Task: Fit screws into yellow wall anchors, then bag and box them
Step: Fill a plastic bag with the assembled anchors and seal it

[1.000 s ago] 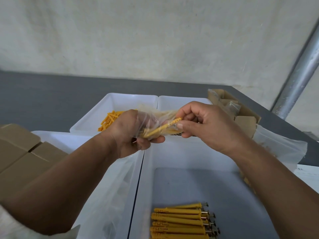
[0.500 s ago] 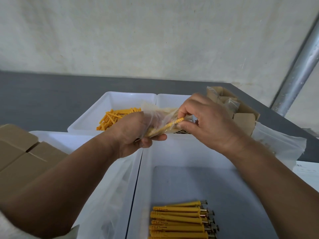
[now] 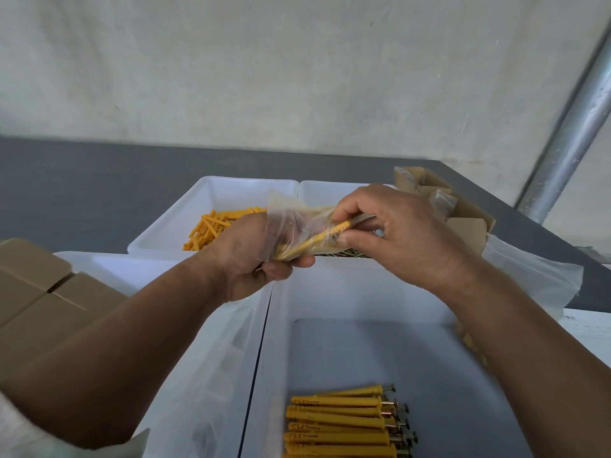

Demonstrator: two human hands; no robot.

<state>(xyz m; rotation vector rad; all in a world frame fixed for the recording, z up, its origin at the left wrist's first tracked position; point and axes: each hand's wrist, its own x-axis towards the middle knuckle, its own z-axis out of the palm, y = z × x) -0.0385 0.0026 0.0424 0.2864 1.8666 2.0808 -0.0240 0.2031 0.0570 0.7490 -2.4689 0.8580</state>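
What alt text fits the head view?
The left hand grips a clear bag of anchors, while the right hand pinches one anchor in it. Screw-fitted anchors lie in the near bin, loose anchors in the far bin.

Four white bins (image 3: 211,193) are counted, and at least six screw-fitted anchors (image 3: 334,421) are lined up at six o'clock. One clear bag (image 3: 291,223) is spotted at centre, at least two closed cardboard boxes (image 3: 33,262) at nine o'clock, one open box (image 3: 469,226) at three o'clock.

Yellow anchors (image 3: 337,421), white bins (image 3: 363,292), brown boxes (image 3: 49,302), perhaps brassy screws (image 3: 344,255).
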